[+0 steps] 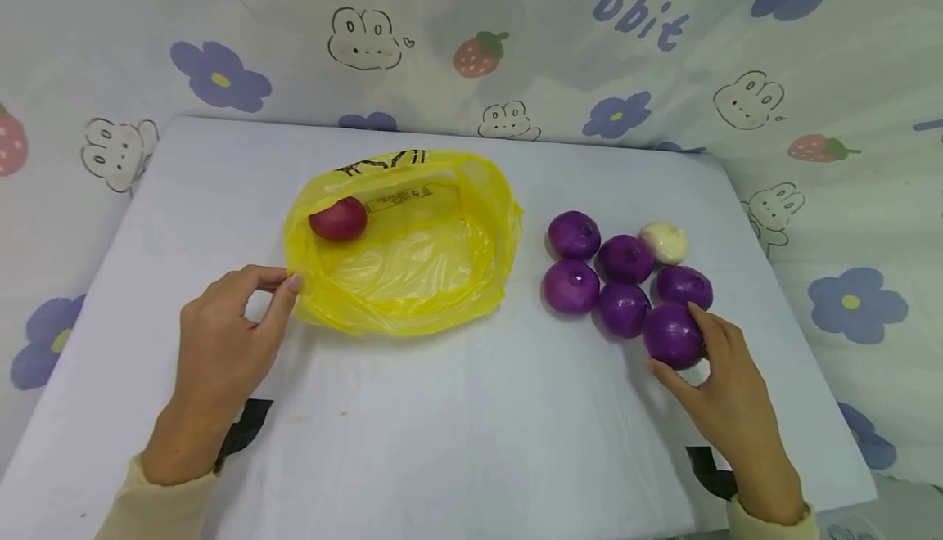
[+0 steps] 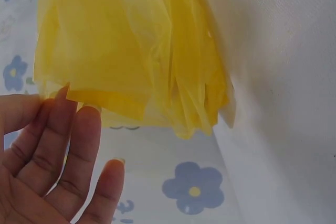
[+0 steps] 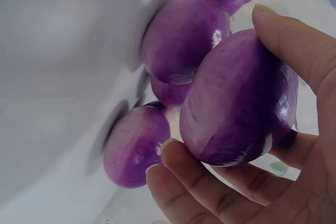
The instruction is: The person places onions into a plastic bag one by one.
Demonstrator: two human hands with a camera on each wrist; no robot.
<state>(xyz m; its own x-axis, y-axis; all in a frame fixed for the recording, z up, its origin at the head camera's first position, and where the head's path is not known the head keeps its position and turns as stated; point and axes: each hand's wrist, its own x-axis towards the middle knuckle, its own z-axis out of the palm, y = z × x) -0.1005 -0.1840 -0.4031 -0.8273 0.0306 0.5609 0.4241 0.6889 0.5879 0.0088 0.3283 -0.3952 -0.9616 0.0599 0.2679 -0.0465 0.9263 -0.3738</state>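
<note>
My left hand [image 1: 224, 339] pinches the left rim of a yellow plastic bag [image 1: 401, 323] between thumb and fingers. The bag's mouth faces up, and one red onion [image 1: 340, 219] lies inside at its left. In the left wrist view the thin film of the bag [image 2: 115, 40] hangs from the fingertips. My right hand [image 1: 733, 384] grips a purple onion [image 1: 673, 335] at the near right of a group. The right wrist view shows this onion [image 3: 236, 98] between thumb and fingers, in front of the others. Beside it lie more purple onions [image 1: 623, 309] and a pale, whitish onion [image 1: 665, 243].
A white table [image 1: 457, 434] carries everything. Behind it hangs a cloth [image 1: 420, 90] printed with rabbits, flowers and strawberries. Black straps or bands [image 1: 246, 425] show by both wrists.
</note>
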